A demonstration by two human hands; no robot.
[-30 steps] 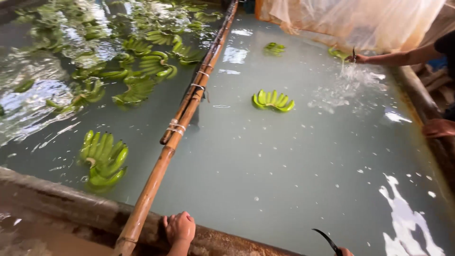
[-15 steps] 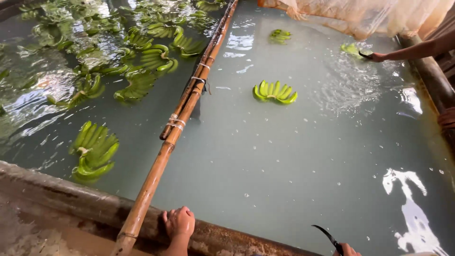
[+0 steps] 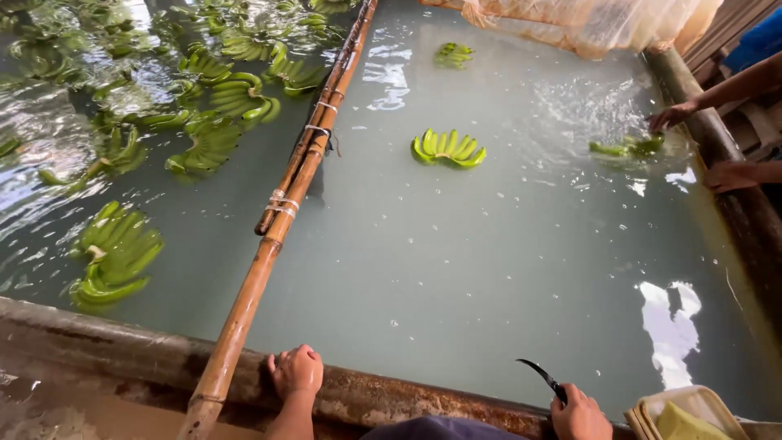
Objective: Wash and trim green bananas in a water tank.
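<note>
My left hand [image 3: 295, 372] is curled over the rusty near rim [image 3: 122, 350] of a big water tank, right beside a bamboo pole [image 3: 277, 220]. My right hand [image 3: 580, 414] grips a small curved knife [image 3: 541, 376], blade pointing up over the water. A green banana hand [image 3: 448, 149] floats mid-tank, far beyond both hands. Another banana cluster [image 3: 114, 257] floats left of the pole.
Many green banana hands [image 3: 236, 94] float at top left. Another person's hands [image 3: 672, 116] reach in from the right rim [image 3: 733, 204] by a banana cluster [image 3: 627, 147]. A pale net [image 3: 586, 24] hangs at the back. A tan container [image 3: 684, 411] sits at bottom right.
The view has shifted and drawn nearer. The other person's hand has moved down the right rim, with a banana cluster next to it. My hands stay on the near rim.
</note>
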